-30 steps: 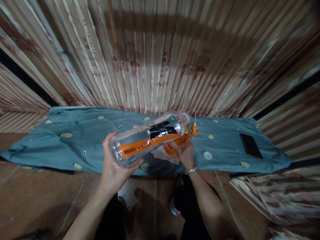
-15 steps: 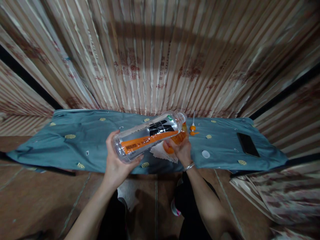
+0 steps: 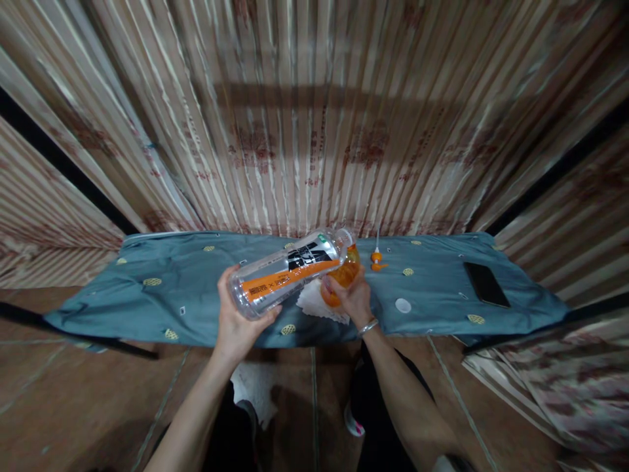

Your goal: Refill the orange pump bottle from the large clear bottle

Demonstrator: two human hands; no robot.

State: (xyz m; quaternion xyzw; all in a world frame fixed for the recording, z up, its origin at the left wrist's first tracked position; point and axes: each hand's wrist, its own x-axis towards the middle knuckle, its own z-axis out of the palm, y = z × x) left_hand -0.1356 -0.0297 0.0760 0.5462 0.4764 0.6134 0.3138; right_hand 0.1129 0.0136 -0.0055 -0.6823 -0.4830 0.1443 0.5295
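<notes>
My left hand (image 3: 240, 321) is wrapped round the lower end of a large clear bottle (image 3: 289, 269) with an orange, black and silver label. The bottle is tilted, its neck up and to the right. That neck meets the top of an orange see-through bottle (image 3: 345, 269); whether the mouths touch cannot be made out. Around the orange bottle my right hand (image 3: 354, 296) is closed, a bracelet on its wrist. Beneath it lies a white paper piece (image 3: 317, 303) with a ragged edge.
An orange pump top (image 3: 376, 258) with a thin tube lies right of the bottles. Nearer me is a round white cap (image 3: 403, 305). A dark phone (image 3: 485, 284) rests at the right on the blue-green cloth (image 3: 187, 275). Striped curtains (image 3: 295, 131) hang behind.
The view has shifted slightly. The clear bottle's neck has come a little lower and leftward, with both hands still holding their bottles.
</notes>
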